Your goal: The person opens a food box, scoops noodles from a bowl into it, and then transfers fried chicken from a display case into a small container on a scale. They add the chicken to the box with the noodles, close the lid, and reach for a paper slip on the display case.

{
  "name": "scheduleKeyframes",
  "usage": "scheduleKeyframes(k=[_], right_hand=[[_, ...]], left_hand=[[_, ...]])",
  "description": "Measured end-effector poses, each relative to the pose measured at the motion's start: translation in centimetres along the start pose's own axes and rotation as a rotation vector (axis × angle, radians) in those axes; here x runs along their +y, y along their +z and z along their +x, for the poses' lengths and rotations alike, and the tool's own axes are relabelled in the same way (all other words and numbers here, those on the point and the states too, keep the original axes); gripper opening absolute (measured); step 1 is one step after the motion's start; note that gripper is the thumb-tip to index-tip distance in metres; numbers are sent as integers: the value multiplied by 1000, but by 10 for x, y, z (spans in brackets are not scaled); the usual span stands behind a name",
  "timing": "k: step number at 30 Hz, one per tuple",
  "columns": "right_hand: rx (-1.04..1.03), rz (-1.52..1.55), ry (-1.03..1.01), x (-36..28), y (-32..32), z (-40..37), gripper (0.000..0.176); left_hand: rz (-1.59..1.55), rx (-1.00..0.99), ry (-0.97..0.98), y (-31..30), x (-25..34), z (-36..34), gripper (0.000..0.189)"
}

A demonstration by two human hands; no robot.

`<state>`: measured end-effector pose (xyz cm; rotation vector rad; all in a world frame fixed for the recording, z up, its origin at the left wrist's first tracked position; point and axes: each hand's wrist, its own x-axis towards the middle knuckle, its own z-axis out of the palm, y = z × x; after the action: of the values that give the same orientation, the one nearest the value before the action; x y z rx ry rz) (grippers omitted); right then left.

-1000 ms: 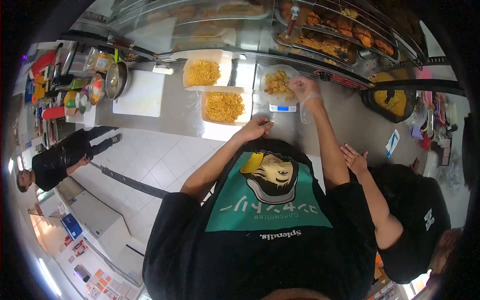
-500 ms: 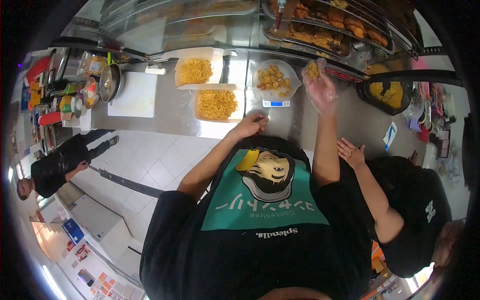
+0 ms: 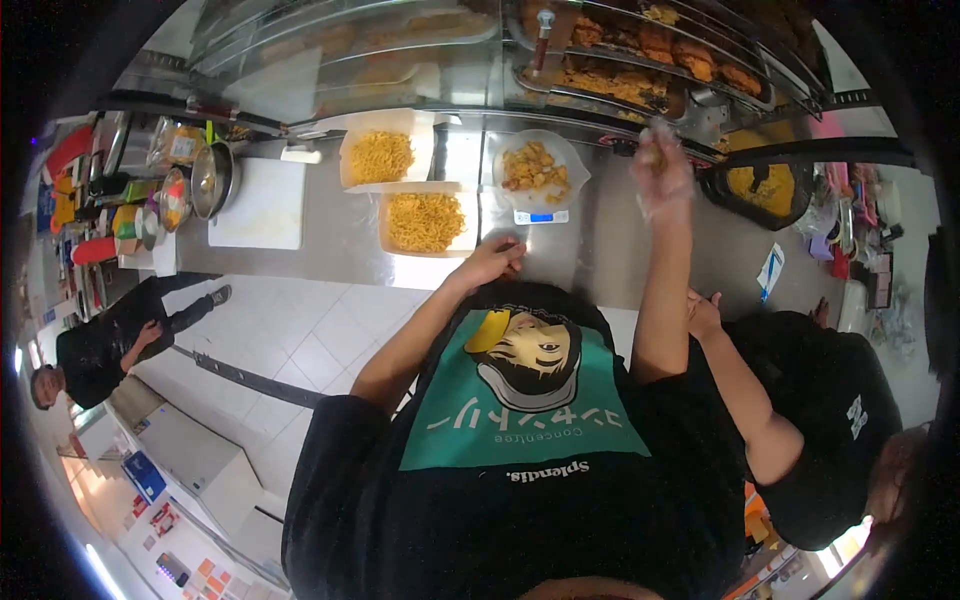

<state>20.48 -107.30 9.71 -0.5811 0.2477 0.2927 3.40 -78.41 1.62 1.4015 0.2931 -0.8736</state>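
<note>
My right hand, in a clear plastic glove, is raised at the back of the counter, right of the bowl; its fingers are curled round a small bit of food, partly blurred. Bare, my left hand rests at the counter's front edge with its fingers curled, and what they hold, if anything, is hidden. Between the hands, a translucent bowl of fried pieces sits on a scale with a blue display. Two paper boxes of yellow noodles, one behind the other, stand left of the bowl.
A white cutting board and a metal pan lie to the left. At the right are a black tray of yellow food and a co-worker's hand. Racks of fried food line the back; another person stands far left.
My right hand has moved to the right, away from the bowl. The view has shifted slightly. The co-worker's hand has drawn close to my right forearm.
</note>
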Motion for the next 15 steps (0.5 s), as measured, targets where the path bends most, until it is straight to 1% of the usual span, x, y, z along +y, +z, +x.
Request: scheduleKeyframes(k=[1, 2, 3, 4, 6, 7, 8, 9, 11, 12, 13, 14, 15], right_hand=[[-67, 28, -105, -8, 6, 9, 32], [-65, 32, -108, -17, 19, 15, 32], [123, 52, -128, -27, 39, 21, 27], [309, 69, -140, -31, 53, 24, 26], [393, 97, -125, -50, 52, 16, 34], [190, 53, -173, -54, 43, 12, 38], [-8, 12, -221, -52, 43, 4, 42], [-13, 6, -218, -49, 42, -3, 42], [315, -208, -364, -36, 58, -16, 40], [366, -321, -434, -28, 43, -13, 40], [415, -433, -501, -12, 8, -8, 40], [445, -586, -499, 9, -34, 1, 45], [434, -827, -468, 41, -88, 18, 51]], left_hand=[[5, -3, 1, 2, 7, -1, 28], [-58, 34, -52, 5, 16, -3, 28], [-124, 74, -105, 8, 23, -4, 29], [-127, 81, -108, 11, 28, -4, 29], [-281, 194, -101, 13, 39, 3, 40], [-306, 248, -96, 14, 42, 8, 39], [-314, 253, -91, 16, 45, 10, 39], [-353, 264, -94, 17, 49, 12, 40], [-397, 274, -91, 19, 53, 14, 40], [-387, 256, -81, 21, 52, 12, 39], [-376, 241, -72, 22, 51, 8, 38], [-383, 249, -67, 20, 49, 3, 38], [-294, 172, -37, 15, 48, -5, 35]])
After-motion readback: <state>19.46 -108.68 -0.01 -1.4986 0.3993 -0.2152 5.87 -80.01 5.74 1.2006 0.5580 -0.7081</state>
